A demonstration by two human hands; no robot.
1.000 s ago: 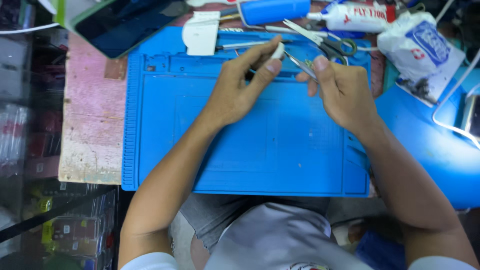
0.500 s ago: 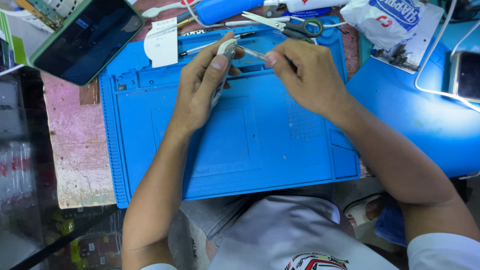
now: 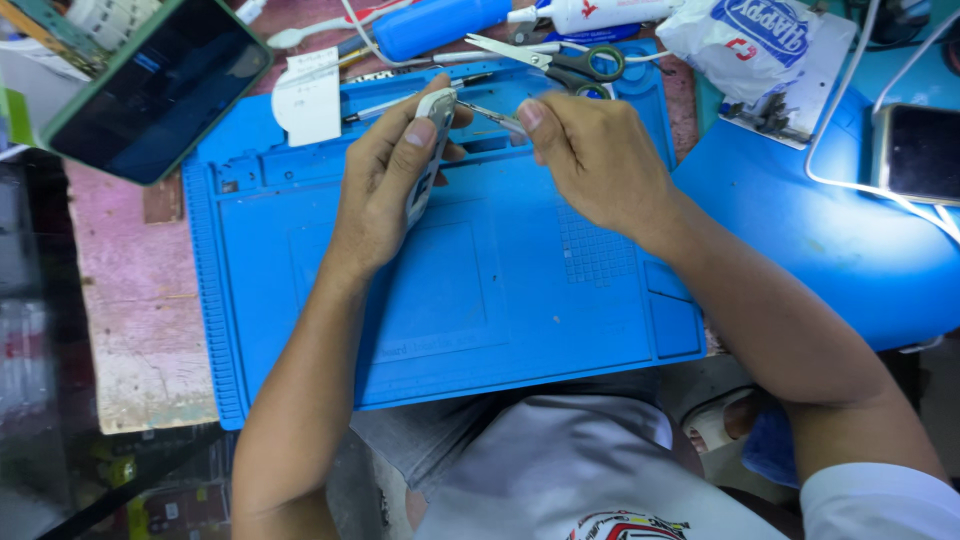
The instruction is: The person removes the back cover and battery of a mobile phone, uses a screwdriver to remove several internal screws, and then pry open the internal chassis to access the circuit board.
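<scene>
I see my left hand in the upper middle of the frame, fingers wrapped around a small grey-white device held edge-on, its top end poking out above the thumb. My right hand sits just to the right of it, thumb and fingers pinched on thin metal tweezers whose tip reaches left to the top of the device. The two hands are close together but not touching; the tweezers bridge the gap between them. Both hover over the upper part of a blue work mat that fills the centre of the frame and lies on a worn pinkish table.

Along the mat's top edge lie scissors with grey handles, just above my right hand, and a white paper tag to the left of my left hand. A dark-screened phone in a green case is tilted in the upper left corner. A blue bottle and a white tube lie at the top edge, a printed plastic bag in the upper right, and another phone with a white cable at the far right.
</scene>
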